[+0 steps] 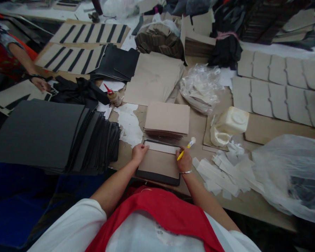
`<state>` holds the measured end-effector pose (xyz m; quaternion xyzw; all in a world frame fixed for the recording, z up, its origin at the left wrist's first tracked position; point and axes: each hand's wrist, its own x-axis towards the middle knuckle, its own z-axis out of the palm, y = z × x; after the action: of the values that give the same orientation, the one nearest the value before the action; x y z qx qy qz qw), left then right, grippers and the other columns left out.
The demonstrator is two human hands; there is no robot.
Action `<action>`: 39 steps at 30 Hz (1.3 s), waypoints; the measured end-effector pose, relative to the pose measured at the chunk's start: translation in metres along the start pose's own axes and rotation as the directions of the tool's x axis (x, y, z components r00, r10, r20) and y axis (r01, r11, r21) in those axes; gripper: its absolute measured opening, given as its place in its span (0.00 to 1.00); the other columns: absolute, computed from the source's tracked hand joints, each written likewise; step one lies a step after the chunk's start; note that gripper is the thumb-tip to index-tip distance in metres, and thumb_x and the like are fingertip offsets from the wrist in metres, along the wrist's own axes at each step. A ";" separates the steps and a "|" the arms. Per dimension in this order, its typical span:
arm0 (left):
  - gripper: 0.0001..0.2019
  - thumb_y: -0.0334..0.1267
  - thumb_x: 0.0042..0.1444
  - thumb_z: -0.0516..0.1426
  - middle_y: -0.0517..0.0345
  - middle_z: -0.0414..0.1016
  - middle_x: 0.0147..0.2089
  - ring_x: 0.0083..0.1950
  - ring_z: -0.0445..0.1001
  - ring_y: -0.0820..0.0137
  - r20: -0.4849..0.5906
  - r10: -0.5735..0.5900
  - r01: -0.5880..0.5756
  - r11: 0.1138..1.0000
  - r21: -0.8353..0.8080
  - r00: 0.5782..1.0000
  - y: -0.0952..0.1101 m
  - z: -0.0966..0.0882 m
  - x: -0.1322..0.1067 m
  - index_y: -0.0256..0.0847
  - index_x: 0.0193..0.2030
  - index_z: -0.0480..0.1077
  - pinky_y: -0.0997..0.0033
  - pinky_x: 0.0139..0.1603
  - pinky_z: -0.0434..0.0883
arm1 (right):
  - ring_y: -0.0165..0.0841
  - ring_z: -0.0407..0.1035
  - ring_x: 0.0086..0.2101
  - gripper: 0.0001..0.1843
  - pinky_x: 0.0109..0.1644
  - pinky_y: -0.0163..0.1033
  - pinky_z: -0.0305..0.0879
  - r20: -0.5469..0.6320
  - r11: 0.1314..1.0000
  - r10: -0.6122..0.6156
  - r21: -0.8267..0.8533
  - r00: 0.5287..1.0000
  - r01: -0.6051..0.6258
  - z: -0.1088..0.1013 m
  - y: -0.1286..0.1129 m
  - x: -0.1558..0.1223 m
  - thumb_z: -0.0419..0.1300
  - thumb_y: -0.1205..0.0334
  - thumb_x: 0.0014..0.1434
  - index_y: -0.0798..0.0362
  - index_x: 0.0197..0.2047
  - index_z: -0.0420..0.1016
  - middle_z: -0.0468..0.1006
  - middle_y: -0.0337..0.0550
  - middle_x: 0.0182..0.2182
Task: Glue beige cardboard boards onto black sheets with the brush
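Far to the left of the beige stack (168, 119), a hand of another person (40, 84) is at a pale board with dark bands. Nearer than that hand, also left of the beige stack, a big dark stack (42, 129) has its uneven right edges fanned toward the middle. Black cloth (78, 92) and a red-tipped bottle (115, 99) are to the left and farther back than the beige stack, and torn white paper (130, 122) lies just beside it. On the near left of the beige stack, the left hand (140, 153) has its fingers bent closely at the left end of a white strip (160, 147); I cannot tell if this grip pinches or only presses. The strip lies along the far edge of a black-edged panel (160, 162), which is directly on the near side of the beige stack, close to the border of the surface (199, 131). On the near right, the right hand (184, 161) has its grip closed around a yellow brush (180, 156), at the strip's right end. A narrow brown band separates this hand from loose white strips (223, 171), on the near right of the beige stack. Farther right are a cut jug (231, 122) and a large plastic bag (283, 168).
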<state>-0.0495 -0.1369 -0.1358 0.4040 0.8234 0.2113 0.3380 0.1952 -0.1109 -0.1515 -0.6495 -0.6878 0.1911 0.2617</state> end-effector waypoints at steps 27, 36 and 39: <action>0.17 0.51 0.53 0.52 0.53 0.75 0.32 0.35 0.71 0.64 0.020 0.040 -0.045 0.925 0.378 0.999 0.006 -0.007 0.001 0.39 0.32 0.70 0.70 0.35 0.62 | 0.38 0.69 0.38 0.19 0.44 0.44 0.66 -0.047 0.990 -0.007 -0.141 0.999 0.000 0.009 0.006 -0.001 0.52 0.60 0.56 0.60 0.50 0.63 0.74 0.53 0.39; 0.33 0.52 0.57 0.48 0.46 0.48 0.69 0.69 0.45 0.60 0.445 0.603 -0.746 0.473 0.469 0.662 0.025 0.034 -0.036 0.35 0.65 0.51 0.53 0.66 0.44 | 0.38 0.68 0.46 0.17 0.51 0.47 0.64 -0.029 0.974 -0.227 -0.007 0.974 0.226 0.014 -0.002 -0.021 0.46 0.65 0.59 0.58 0.50 0.63 0.73 0.54 0.44; 0.37 0.55 0.55 0.50 0.42 0.45 0.69 0.69 0.44 0.57 0.409 0.466 -0.619 0.547 0.564 0.785 0.019 0.026 -0.038 0.31 0.65 0.50 0.50 0.66 0.45 | 0.39 0.67 0.47 0.18 0.52 0.49 0.64 0.008 0.968 -0.249 -0.021 0.968 0.250 0.016 -0.002 -0.029 0.45 0.68 0.58 0.58 0.51 0.64 0.73 0.55 0.45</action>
<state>-0.0037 -0.1547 -0.1263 0.7527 0.6339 -0.0503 0.1706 0.1838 -0.1382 -0.1662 -0.5601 -0.7668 0.1510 0.2746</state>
